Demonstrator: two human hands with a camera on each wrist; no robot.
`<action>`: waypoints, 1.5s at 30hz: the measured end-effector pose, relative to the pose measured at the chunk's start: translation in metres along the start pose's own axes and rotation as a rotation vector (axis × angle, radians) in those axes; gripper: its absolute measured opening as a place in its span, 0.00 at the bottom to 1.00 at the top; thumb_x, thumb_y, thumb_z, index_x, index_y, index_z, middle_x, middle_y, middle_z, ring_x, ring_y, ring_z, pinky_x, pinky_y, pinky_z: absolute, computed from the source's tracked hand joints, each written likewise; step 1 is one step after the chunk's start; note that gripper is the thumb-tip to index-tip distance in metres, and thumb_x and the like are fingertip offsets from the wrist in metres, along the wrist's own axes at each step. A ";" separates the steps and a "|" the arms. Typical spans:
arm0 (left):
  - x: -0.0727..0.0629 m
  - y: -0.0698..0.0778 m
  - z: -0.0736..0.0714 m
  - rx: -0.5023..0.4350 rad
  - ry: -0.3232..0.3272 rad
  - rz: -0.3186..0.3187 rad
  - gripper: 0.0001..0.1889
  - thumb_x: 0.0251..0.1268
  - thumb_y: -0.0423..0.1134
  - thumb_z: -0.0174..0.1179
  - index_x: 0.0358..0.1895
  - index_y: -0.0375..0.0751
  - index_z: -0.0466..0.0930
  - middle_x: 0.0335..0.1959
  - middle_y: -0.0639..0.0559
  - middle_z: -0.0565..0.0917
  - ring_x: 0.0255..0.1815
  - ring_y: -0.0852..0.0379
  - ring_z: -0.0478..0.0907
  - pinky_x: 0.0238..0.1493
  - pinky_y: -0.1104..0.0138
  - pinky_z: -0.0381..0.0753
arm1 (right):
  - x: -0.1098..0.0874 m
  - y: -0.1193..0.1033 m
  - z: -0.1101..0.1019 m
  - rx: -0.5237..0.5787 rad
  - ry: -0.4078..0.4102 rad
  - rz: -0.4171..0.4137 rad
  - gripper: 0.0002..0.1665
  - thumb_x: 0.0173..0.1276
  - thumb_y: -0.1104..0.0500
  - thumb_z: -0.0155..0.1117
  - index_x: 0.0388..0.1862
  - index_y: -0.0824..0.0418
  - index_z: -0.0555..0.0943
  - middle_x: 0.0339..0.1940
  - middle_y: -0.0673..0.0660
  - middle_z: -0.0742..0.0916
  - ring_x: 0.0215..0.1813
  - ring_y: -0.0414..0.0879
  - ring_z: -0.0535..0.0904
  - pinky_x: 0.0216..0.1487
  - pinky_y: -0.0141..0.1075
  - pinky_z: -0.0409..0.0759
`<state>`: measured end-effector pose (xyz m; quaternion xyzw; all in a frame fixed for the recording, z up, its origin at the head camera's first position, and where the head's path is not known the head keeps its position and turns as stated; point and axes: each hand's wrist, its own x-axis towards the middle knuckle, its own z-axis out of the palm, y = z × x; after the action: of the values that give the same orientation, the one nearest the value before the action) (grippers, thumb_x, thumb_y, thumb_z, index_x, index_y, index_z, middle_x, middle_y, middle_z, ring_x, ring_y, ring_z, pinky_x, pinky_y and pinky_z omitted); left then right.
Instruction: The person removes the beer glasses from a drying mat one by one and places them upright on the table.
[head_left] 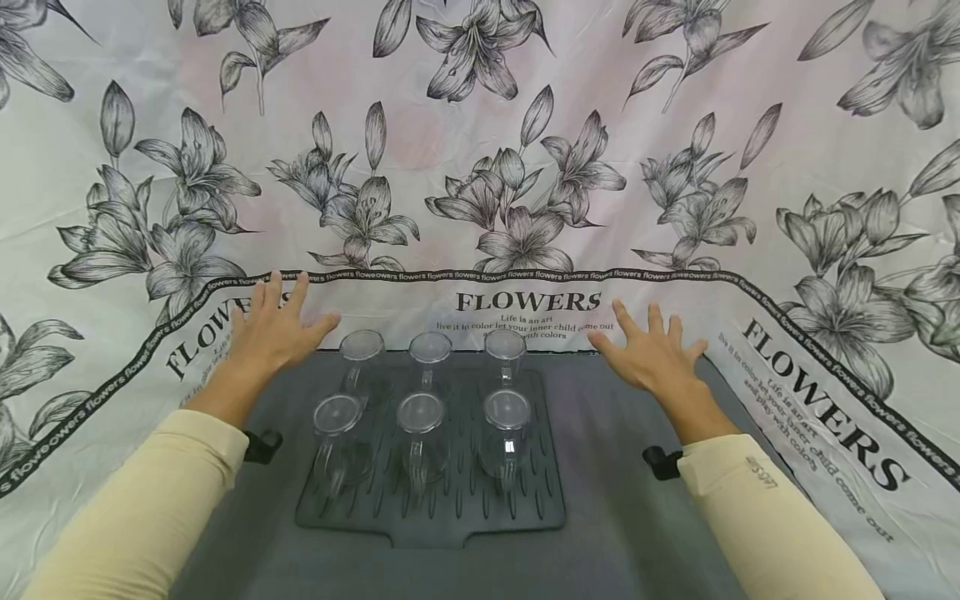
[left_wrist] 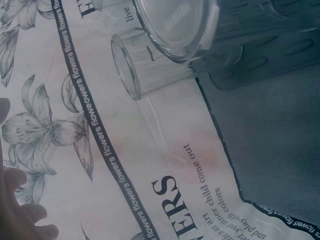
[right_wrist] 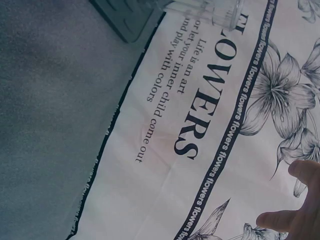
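Several clear glass mugs with handles stand in two rows on a dark grey ridged mat (head_left: 480,528), their flat round ends facing up. A near-row mug (head_left: 507,433) is at the right and another near-row mug (head_left: 343,442) at the left. My left hand (head_left: 272,329) is spread in the air, left of a back-row mug (head_left: 362,346) and apart from it. Over on the right, my right hand (head_left: 651,354) is also raised with fingers spread, holding nothing. Fingertips (left_wrist: 32,212) show at the left wrist view's edge; two fingers (right_wrist: 280,220) show in the right wrist view.
The mat lies on a grey table (head_left: 600,533). Behind and around it hangs a white cloth (head_left: 405,308) printed with lilies and lettering, a black band (head_left: 480,274) running across it. Black straps (head_left: 662,463) show at both wrists.
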<state>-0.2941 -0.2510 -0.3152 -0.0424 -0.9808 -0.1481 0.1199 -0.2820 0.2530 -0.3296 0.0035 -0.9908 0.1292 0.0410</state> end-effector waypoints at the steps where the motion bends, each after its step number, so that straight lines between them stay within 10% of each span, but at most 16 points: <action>1: 0.001 0.001 0.000 -0.001 0.000 0.000 0.50 0.62 0.77 0.33 0.78 0.50 0.31 0.75 0.32 0.30 0.73 0.32 0.25 0.62 0.32 0.23 | 0.000 0.000 0.000 0.004 0.000 0.001 0.55 0.60 0.17 0.24 0.80 0.42 0.38 0.75 0.74 0.39 0.69 0.79 0.29 0.50 0.80 0.23; 26: -0.003 0.012 -0.004 -0.018 0.034 0.016 0.50 0.62 0.76 0.35 0.79 0.49 0.34 0.75 0.30 0.34 0.74 0.32 0.28 0.63 0.31 0.28 | -0.013 -0.007 -0.006 0.072 0.055 -0.026 0.55 0.63 0.19 0.32 0.80 0.46 0.39 0.76 0.73 0.47 0.71 0.77 0.38 0.55 0.80 0.34; 45: -0.030 0.019 -0.014 -0.014 0.075 0.032 0.48 0.64 0.74 0.38 0.79 0.51 0.36 0.76 0.34 0.33 0.74 0.31 0.30 0.63 0.31 0.29 | -0.048 -0.025 -0.016 0.027 0.150 -0.115 0.55 0.65 0.21 0.38 0.80 0.48 0.42 0.76 0.71 0.49 0.71 0.76 0.41 0.56 0.78 0.38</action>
<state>-0.2598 -0.2386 -0.3041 -0.0531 -0.9738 -0.1543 0.1586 -0.2325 0.2325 -0.3120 0.0512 -0.9813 0.1397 0.1224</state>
